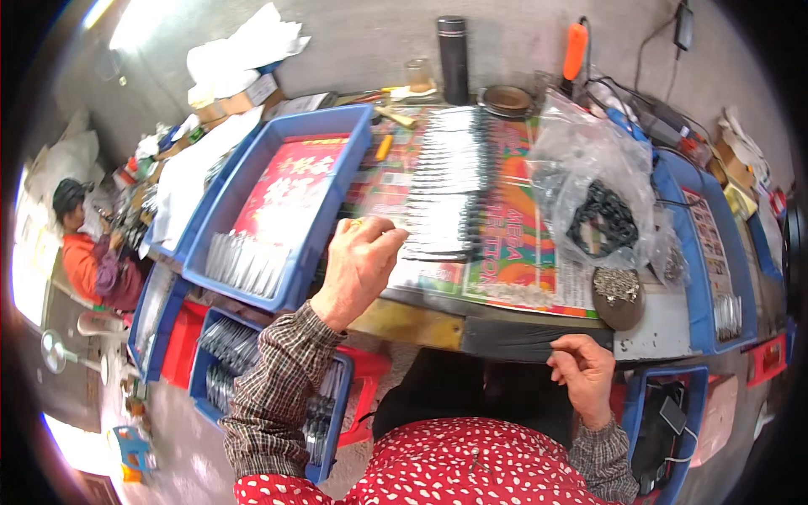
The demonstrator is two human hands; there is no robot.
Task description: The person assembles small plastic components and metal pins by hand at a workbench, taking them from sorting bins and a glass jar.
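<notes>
A long row of slim, shiny metal pieces with dark ends (450, 177) lies across the middle of the bench; I cannot tell their exact kind. My left hand (360, 259) is at the row's near left corner, its fingers curled closed; what they hold, if anything, is hidden. Just off the bench's front edge, my right hand (582, 370) has its fingers bent in toward the thumb, and anything between them is too small to make out. A dark rounded dish heaped with tiny metal parts (619, 290) sits near the front edge, beyond my right hand.
Left stands a blue tray (296, 282) with similar metal pieces; right is another blue tray (715, 341). A clear plastic bag (560, 160) holds dark parts. Behind are a black flask (453, 63) and orange-handled tool (575, 52). A co-worker (84, 252) sits far left.
</notes>
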